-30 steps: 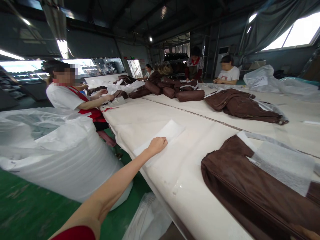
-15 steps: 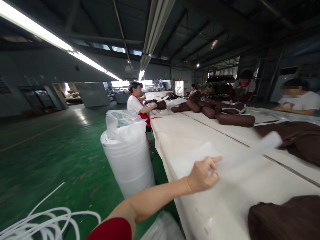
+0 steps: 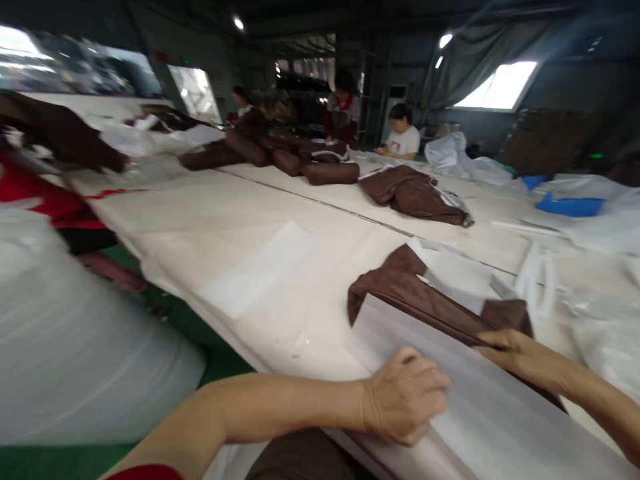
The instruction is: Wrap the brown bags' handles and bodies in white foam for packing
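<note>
My left hand (image 3: 407, 397) is closed, fingers curled on a thin white sheet (image 3: 495, 407) that slants over the table's near edge. The sheet lies in front of a brown leather-like bag (image 3: 395, 277) and hides part of its near side. With its fingers pinched on the bag's upper edge, my right hand (image 3: 523, 357) reaches in from the right. White translucent wrapping (image 3: 453, 270) sits on the bag's far side. Further left, another white sheet (image 3: 265, 267) lies flat on the table.
The cream table (image 3: 190, 220) bears a second brown bag (image 3: 420, 193) and several stuffed brown pieces (image 3: 330, 173). A big white roll (image 3: 85, 347) stands on the green floor at left. Clear plastic (image 3: 610, 300) lies at right. Co-workers (image 3: 400, 137) are at the far side.
My left hand has lifted a white sheet off the table and brought it right, to the near bag. The view swung left, then back. My right hand now shows clearly at the bag.
</note>
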Demonstrator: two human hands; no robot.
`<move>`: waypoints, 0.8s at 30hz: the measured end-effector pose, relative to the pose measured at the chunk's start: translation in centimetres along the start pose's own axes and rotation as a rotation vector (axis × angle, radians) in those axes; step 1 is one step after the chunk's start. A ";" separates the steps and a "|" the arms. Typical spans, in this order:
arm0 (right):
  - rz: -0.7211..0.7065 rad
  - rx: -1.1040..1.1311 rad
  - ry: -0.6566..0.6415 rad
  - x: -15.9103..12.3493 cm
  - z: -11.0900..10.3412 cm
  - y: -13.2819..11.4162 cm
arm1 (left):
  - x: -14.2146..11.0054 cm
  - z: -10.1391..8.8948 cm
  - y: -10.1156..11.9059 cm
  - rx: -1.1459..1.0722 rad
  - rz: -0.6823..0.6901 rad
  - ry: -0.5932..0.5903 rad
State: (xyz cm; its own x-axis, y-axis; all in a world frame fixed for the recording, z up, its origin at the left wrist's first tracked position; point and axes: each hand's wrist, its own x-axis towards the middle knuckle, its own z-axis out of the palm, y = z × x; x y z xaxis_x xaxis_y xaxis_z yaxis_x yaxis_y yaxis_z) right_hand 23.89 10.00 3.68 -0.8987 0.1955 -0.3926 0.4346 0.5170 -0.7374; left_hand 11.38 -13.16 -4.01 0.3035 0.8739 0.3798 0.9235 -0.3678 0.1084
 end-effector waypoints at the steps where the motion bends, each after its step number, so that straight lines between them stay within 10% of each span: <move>1: 0.048 0.044 -0.024 -0.5 -0.2 0.3 | 0.3 0.2 0.0 0.011 0.010 0.019; 13: 0.048 0.119 -0.131 0.1 -1.8 -1.2 | 1.4 0.1 -1.3 0.004 -0.200 0.236; 24: 0.115 -0.060 -0.034 -1.6 -1.7 -2.7 | 1.6 -1.2 -2.4 -0.022 -0.148 0.147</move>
State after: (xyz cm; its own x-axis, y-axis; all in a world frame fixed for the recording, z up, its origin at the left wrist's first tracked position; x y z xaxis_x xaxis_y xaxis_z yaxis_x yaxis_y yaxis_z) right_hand 24.05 9.74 7.20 -0.8401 0.2289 -0.4918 0.5296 0.5420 -0.6525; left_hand 9.38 -11.24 -2.50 0.1263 0.8635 0.4882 0.9497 -0.2474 0.1919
